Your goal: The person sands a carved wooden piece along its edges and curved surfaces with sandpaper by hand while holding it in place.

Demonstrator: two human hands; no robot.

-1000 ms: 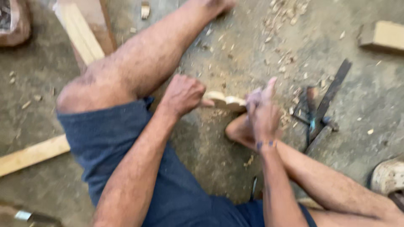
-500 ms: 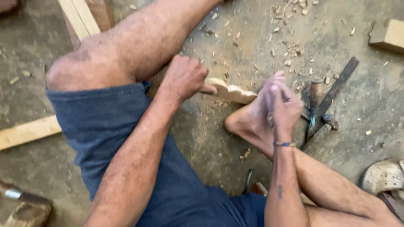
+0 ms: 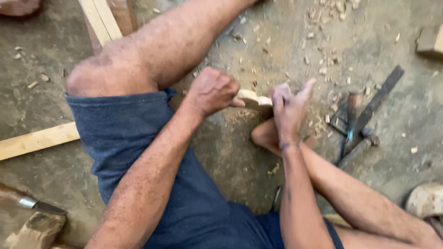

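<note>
I sit on a concrete floor with my legs spread. My left hand (image 3: 213,90) is closed around one end of a small pale carved wood piece (image 3: 254,99). My right hand (image 3: 288,108) grips the other end of the same piece, with the thumb stuck out to the right, just above my bare foot (image 3: 265,136). What else my right hand may hold is hidden by its fingers.
Dark metal tools and a hammer (image 3: 360,122) lie on the floor right of my right hand. Wood chips (image 3: 323,27) are scattered beyond. Pale planks lie at the left (image 3: 39,140) and top left (image 3: 99,18). A wood block (image 3: 431,41) sits top right; a handled tool (image 3: 27,203) bottom left.
The view shifted and both hands moved slightly. My right hand has closed in on the wood piece, now gripping its right end closer to my left hand.
</note>
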